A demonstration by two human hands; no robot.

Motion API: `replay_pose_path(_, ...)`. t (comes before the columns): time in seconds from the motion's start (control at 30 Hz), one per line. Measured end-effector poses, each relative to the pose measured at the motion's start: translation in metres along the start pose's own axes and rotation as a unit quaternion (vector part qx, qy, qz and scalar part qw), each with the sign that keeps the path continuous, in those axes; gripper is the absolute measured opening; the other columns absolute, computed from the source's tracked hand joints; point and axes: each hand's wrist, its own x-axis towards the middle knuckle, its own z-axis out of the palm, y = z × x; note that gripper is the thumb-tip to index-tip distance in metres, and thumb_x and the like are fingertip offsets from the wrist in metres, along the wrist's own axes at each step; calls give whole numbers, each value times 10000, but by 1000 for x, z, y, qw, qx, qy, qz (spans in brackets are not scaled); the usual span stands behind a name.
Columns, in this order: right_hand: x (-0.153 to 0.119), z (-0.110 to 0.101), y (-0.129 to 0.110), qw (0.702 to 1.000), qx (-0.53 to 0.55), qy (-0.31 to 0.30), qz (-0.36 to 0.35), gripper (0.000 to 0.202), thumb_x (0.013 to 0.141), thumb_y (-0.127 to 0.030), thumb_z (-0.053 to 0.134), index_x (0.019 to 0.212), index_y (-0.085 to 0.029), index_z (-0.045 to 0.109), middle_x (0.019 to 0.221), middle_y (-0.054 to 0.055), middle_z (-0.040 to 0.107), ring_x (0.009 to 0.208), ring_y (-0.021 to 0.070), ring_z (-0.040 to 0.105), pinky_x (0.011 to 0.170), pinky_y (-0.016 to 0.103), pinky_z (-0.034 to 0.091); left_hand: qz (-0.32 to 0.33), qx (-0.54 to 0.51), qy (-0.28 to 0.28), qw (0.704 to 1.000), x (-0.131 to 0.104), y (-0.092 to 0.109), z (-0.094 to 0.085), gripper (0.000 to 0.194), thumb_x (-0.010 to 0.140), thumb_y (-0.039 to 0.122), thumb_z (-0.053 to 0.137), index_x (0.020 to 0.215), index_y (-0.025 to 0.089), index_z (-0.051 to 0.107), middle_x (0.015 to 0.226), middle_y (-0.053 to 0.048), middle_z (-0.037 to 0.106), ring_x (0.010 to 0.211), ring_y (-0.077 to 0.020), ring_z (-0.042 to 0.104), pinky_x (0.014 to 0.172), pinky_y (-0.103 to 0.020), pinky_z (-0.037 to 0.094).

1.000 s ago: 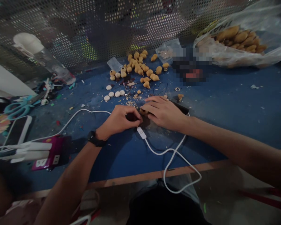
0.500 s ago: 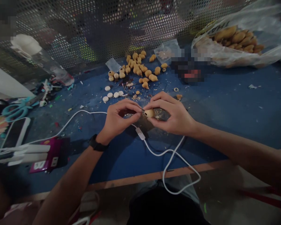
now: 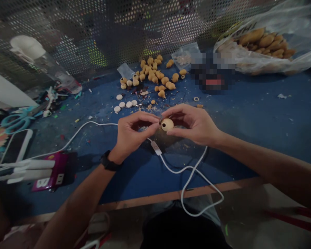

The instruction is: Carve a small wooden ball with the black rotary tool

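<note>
A small pale gourd (image 3: 168,124) with a dark round hole is between my hands, just over the blue table. My right hand (image 3: 194,124) holds it, thumb at its lower side and fingers curved behind and above. My left hand (image 3: 136,131) is pinched at the gourd's left edge, with a tiny dark bit at the fingertips that I cannot make out. Beneath my hands runs a white cable with an inline switch (image 3: 156,148). Beyond them lie several white discs (image 3: 122,104), light shavings and a pile of small brown gourds (image 3: 151,74).
A plastic bag of gourds (image 3: 264,41) sits at the back right, before a perforated metal screen (image 3: 134,31). On the left are blue scissors (image 3: 17,119), a phone (image 3: 17,147), a purple power block (image 3: 52,173) with white plugs, and a clear bottle (image 3: 58,74).
The gourd has turned in my right hand, so its hole faces more toward me. My right fingers have shifted back around it. The left hand stays pinched beside it.
</note>
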Motion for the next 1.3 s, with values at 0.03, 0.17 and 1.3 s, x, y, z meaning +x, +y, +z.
replay_pose_path(0.03, 0, 0, 0, 1000, 14, -2, 7, 410, 820, -339, 917, 1172, -216, 746, 1159, 51, 771, 995, 188, 759, 942, 340, 649, 1, 3, 0, 1000, 0, 1, 0, 88, 824, 284, 892, 852, 224, 834, 895, -46, 844, 835, -157, 798, 766, -262, 652)
replay_pose_path(0.17, 0, -1, -3, 999, 30, 0, 14, 358, 812, -339, 926, 1097, -206, 754, 1082, 46, 773, 950, 191, 760, 895, 338, 656, 0, -1, 0, 1000, -1, 3, 0, 81, 828, 263, 885, 895, 237, 847, 923, -38, 853, 846, -156, 809, 780, -255, 667)
replay_pose_path(1.3, -2, 2, 0, 995, -58, 32, -78, 293, 845, -372, 898, 1056, -224, 760, 1044, 53, 733, 977, 194, 716, 873, 333, 606, 22, 61, 20, 998, -9, 10, 6, 261, 745, 404, 958, 910, 233, 853, 843, -23, 846, 737, -160, 795, 714, -253, 664)
